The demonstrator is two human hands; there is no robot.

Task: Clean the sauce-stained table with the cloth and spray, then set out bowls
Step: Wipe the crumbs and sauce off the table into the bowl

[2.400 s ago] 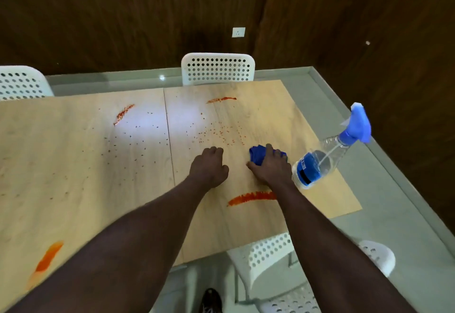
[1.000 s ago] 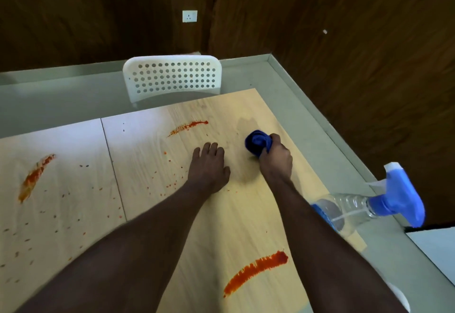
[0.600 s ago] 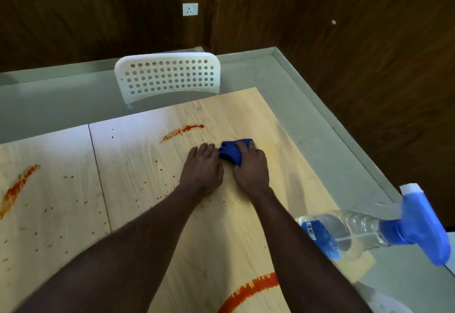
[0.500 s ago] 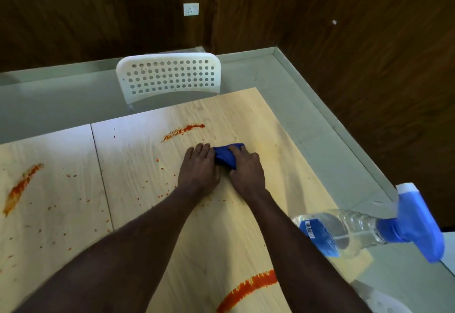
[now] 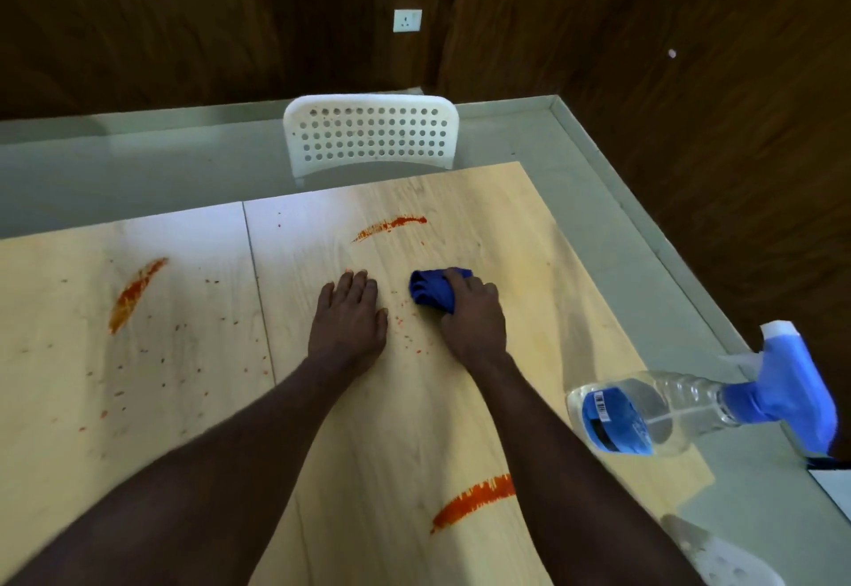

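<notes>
Spray bottle (image 5: 654,415) label – barcode only, text unreadable.

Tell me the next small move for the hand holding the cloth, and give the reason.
Probably slide the blue cloth a little leftward and back over the red specks. The right hand grips it bunched on the table right beside those specks, which lie between it and the flat left hand; the far streak sits further off.
</notes>
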